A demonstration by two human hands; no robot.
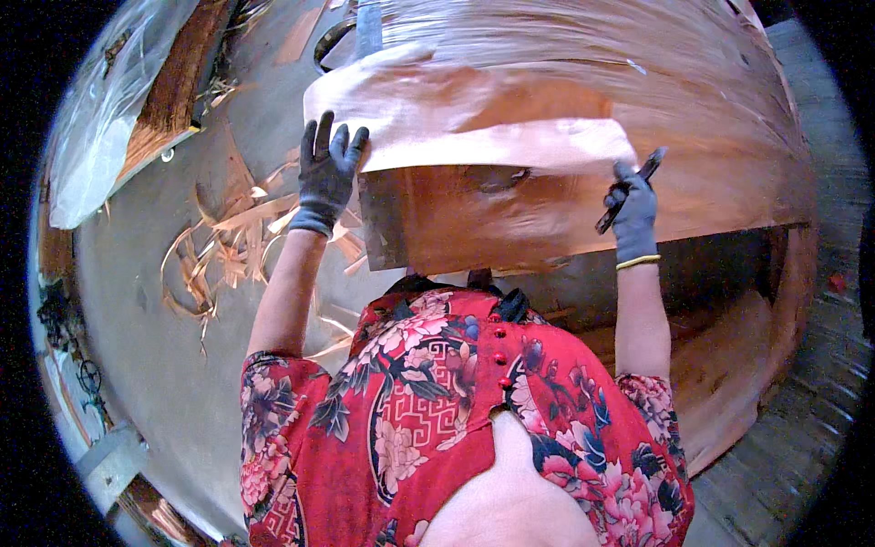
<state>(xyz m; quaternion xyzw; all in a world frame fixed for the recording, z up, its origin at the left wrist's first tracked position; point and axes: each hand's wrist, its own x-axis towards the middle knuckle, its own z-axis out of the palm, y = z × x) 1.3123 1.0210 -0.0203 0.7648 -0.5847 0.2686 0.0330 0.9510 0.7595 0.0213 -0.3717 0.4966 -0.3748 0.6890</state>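
A pale, thin sheet of what looks like wood veneer [547, 141] lies, buckled, across the top of a stack of reddish-brown sheets [565, 214]. At its left edge is my left hand [330, 178] in a dark grey glove, fingers spread and stretched away from me; whether the thumb presses on the sheet is hard to see. My right hand [631, 208], gloved in grey with a yellow cuff edge, is at the sheet's near right corner. Its fingers are closed round a slim dark tool [653, 164], perhaps a cutter, slanting across the palm.
Torn veneer strips and curled scraps [232, 246] litter the grey floor [164, 365] at left. Clear plastic film [118, 128] hangs over a wooden stack at the far left. Shiny film covers the far part of my stack. Planks [820, 365] run along the right side.
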